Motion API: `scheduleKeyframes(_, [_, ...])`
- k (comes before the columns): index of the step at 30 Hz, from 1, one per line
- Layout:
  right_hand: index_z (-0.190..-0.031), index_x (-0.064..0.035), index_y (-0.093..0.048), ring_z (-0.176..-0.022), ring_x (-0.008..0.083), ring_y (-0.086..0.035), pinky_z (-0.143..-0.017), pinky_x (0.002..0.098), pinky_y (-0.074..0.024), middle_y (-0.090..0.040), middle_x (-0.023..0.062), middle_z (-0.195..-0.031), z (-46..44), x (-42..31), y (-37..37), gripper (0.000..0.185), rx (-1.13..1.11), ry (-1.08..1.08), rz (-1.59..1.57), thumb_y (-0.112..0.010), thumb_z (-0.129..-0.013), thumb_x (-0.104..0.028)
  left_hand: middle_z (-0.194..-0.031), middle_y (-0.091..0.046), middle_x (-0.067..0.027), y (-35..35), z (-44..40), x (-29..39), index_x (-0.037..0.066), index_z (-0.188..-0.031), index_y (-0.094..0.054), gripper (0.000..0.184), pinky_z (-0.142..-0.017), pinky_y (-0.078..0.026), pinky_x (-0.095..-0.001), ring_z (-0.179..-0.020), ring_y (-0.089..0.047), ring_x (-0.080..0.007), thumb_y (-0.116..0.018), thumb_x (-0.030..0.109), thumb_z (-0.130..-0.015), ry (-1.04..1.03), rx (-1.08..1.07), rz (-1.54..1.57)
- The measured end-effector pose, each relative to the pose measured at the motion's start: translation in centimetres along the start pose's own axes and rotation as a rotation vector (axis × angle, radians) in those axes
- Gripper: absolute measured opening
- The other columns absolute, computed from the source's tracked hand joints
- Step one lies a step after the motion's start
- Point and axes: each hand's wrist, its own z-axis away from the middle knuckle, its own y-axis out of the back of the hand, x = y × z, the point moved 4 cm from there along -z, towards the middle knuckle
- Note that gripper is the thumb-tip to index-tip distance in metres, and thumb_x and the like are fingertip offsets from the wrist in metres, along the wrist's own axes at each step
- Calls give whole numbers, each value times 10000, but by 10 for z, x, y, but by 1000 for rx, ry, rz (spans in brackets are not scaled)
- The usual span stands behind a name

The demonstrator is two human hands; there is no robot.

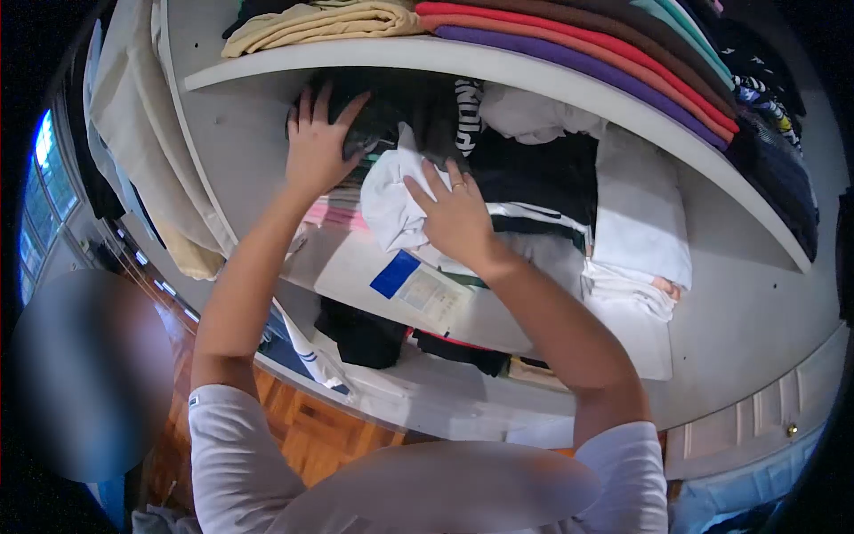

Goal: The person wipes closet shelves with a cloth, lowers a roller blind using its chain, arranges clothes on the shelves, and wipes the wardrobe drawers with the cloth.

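Note:
My left hand [322,147] reaches into the middle shelf with its fingers spread over a dark folded garment [405,98]. My right hand [458,218], with a ring on one finger, lies with fingers stretched over a bunched white cloth [391,200]; its thumb is hard to make out. Below the white cloth are pink folded clothes [336,212]. A black folded garment [538,173] lies right of my right hand, beside a stack of white folded clothes [636,214]. A blue and cream packet [425,289] rests near the shelf's front edge.
Overhead, an upper shelf [356,60] carries beige trousers [325,27] and several coloured folded clothes [578,58]. Light clothes hang [142,116] at the left. Dark clothes [360,334] lie on the lower shelf. Another person, blurred [93,374], is at lower left.

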Motion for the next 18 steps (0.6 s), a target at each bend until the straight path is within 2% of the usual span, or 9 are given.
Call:
scheduleKeyframes(2, [-1323, -113, -407, -1201, 395, -381, -970, 502, -320, -406, 185, -1312, -12, 4, -9, 602, -60, -48, -52, -563, -745, -177, -1236, -458, -247, -28, 1, -9, 246, -1317, -399, 725, -926, -419, -415, -1099, -481, -408, -696, 136, -665, 160, -242, 259])
scheduleKeyframes(3, [-1330, -113, -397, -1187, 370, -394, -972, 486, -319, -421, 185, -1296, -14, 5, -12, 615, -57, -77, -28, -577, -749, -207, -1277, -424, -260, -34, 2, -6, 238, -1328, -387, 717, -929, -414, -441, -1118, -461, -422, -690, 138, -685, 154, -253, 262])
scheduleKeyframes(6, [-1304, -105, -426, -1163, 419, -414, -931, 483, -362, -448, 199, -1259, -14, 4, -14, 603, -41, -73, 23, -598, -738, -219, -1301, -407, -256, -28, 4, 11, 240, -1342, -367, 664, -971, -372, -449, -1171, -410, -436, -659, 210, -745, 54, -252, 213])
scheduleKeyframes(9, [-1282, -96, -452, -1184, 437, -392, -959, 512, -332, -441, 216, -1271, 18, 2, 23, 549, 47, -35, -83, -597, -781, -271, -1354, -352, -234, 15, 29, 33, 190, -1343, -370, 658, -1017, -303, -457, -1223, -361, -422, -660, 254, -756, -6, -306, 290])
scheduleKeyframes(12, [-1265, -81, -468, -1194, 430, -390, -988, 500, -313, -445, 230, -1269, 58, -5, 68, 537, 81, -86, -333, -606, -794, -299, -1398, -299, -208, 38, 71, 47, 131, -1328, -400, 682, -1043, -251, -463, -1264, -312, -411, -691, 282, -730, -58, -421, 553])
scheduleKeyframes(15, [-1254, -71, -472, -1175, 386, -430, -983, 452, -339, -473, 236, -1233, 92, -38, 75, 559, -21, -119, -682, -640, -768, -292, -1374, -345, -179, 54, 105, 73, 107, -1299, -436, 688, -1027, -273, -451, -1251, -341, -372, -714, 277, -693, -140, -622, 713])
scheduleKeyframes(16, [-1233, -61, -485, -1141, 357, -472, -965, 414, -370, -494, 219, -1214, 103, -54, 64, 519, -29, -77, -671, -633, -773, -249, -1345, -383, -173, 51, 112, 81, 110, -1284, -457, 671, -1006, -298, -450, -1222, -376, -364, -717, 269, -686, -165, -685, 761])
scheduleKeyframes(18, [-1208, -55, -508, -1120, 316, -499, -926, 383, -410, -510, 184, -1208, 116, -77, 55, 470, -108, -26, -240, -627, -777, -200, -1261, -468, -159, 49, 121, 94, 104, -1242, -504, 617, -958, -352, -436, -1137, -450, -355, -721, 227, -678, -177, -748, 855])
